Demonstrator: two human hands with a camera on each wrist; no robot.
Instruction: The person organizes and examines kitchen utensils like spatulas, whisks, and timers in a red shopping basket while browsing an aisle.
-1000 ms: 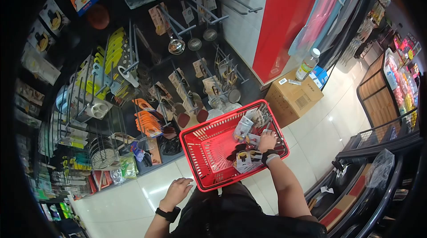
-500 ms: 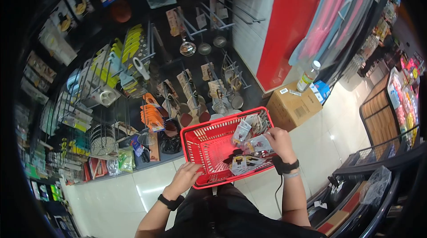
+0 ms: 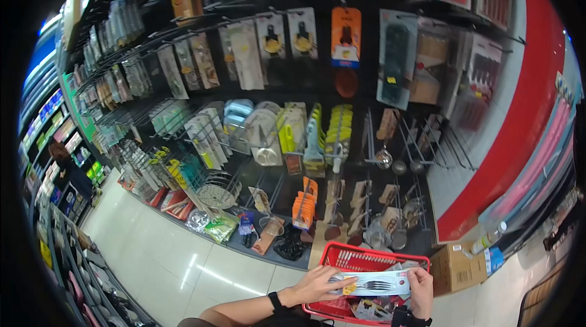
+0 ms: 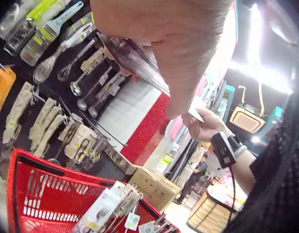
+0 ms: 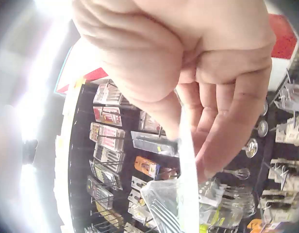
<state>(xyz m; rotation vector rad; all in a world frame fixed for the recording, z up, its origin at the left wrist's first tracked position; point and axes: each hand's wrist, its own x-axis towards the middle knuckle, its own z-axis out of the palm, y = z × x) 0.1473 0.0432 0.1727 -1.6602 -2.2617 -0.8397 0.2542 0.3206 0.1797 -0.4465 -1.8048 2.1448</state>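
A packaged fork [image 3: 375, 284] on a pale card lies level between both hands, above the red basket [image 3: 348, 250]. My left hand [image 3: 317, 285] grips the package's left end, and my right hand [image 3: 421, 287] pinches its right end. In the left wrist view the left hand [image 4: 159, 43] holds the package [image 4: 135, 60] from the side. The right wrist view has the right hand [image 5: 188, 63] with thumb and fingers on the card's edge [image 5: 189, 179], fork tines [image 5: 164, 216] beside it. More packaged utensils [image 4: 103, 208] lie in the basket [image 4: 47, 194].
Hooks of packaged utensils fill the rack ahead, with orange packages [image 3: 304, 208] low down and a wire strainer [image 3: 218, 191] at left. A cardboard box [image 3: 461, 269] and bottle [image 3: 488, 238] stand right of the basket. Someone stands in the left aisle [image 3: 76, 174].
The head view has swung up and left toward the rack. My right hand has lifted a package out of the basket, and my left hand has come over to grip its other end.
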